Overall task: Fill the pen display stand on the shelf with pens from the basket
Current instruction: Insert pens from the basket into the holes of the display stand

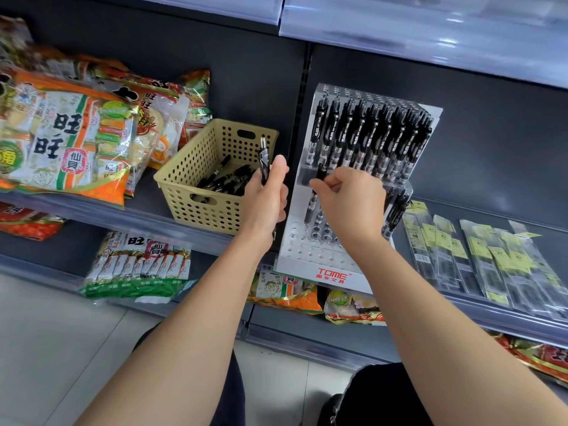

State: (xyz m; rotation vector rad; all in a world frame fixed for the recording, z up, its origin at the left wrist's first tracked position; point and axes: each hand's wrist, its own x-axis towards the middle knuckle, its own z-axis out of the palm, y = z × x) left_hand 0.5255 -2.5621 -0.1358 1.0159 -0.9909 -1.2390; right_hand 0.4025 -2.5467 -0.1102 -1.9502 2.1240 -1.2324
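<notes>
Pens (368, 139) stand upright in close rows and fill the upper tier of the clear display stand (307, 252), which sits on the dark shelf (144, 207) just right of the tan perforated basket (184, 179). The right grip (353, 204) pinches a black pen (310, 207) between thumb and fingertips. It holds the pen nearly upright, tip down, over the holes at the left end of the stand's lower tier; whether the tip sits in a hole cannot be told. A few more lower-tier pens (396, 210) lean at that tier's right end, partly hidden behind the hand, and the front rows of holes are bare. The left grip (267, 195) is curled round a second pen (263, 161) held upright between basket and stand, its clip end rising above the thumb. Loose black pens (224, 182) lie in the bottom of the basket. Orange and white snack bags (61, 139) lie to the basket's left, and flat clear packets (476, 256) with yellow labels lie to the stand's right.
</notes>
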